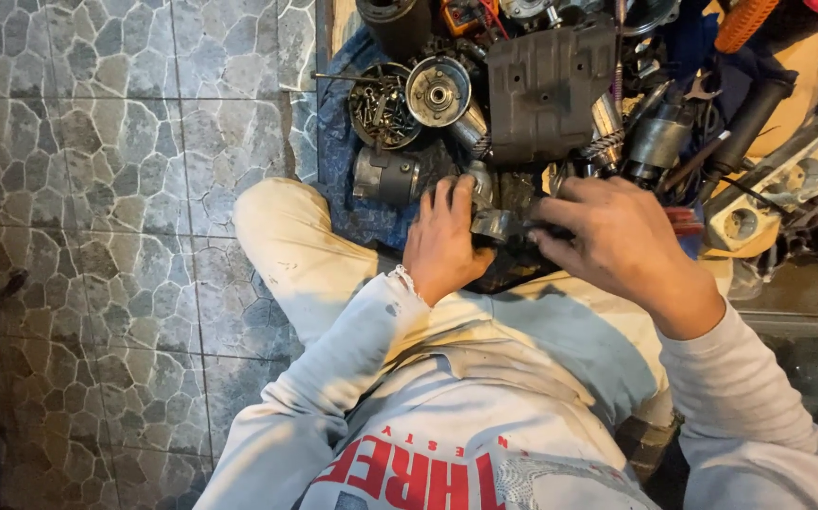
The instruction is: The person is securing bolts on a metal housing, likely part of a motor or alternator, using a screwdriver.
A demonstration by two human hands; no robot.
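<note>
Left hand [442, 241]: fingers curled over a small grey metal machine part [496, 225], gripping its left end. Right hand [617, 236]: fingers closed on the same part from its right side. The part sits between both hands, just above the person's lap, at the near edge of a blue cloth [338, 161] spread on the stone-patterned tiled floor [97, 189].

On the cloth, beyond the hands:
- dark grey moulded plastic cover [546, 90], flat, at the centre of the heap;
- round tin of loose screws and bolts [381, 106], left of it;
- round metal disc with central hub [438, 92], touching the tin's right side;
- dull grey metal cylinder [385, 177], just left of the left hand;
- cream-coloured housing with round openings [787, 184], at the right edge.

Person seated on the floor, pale trousers, grey long-sleeved top.
</note>
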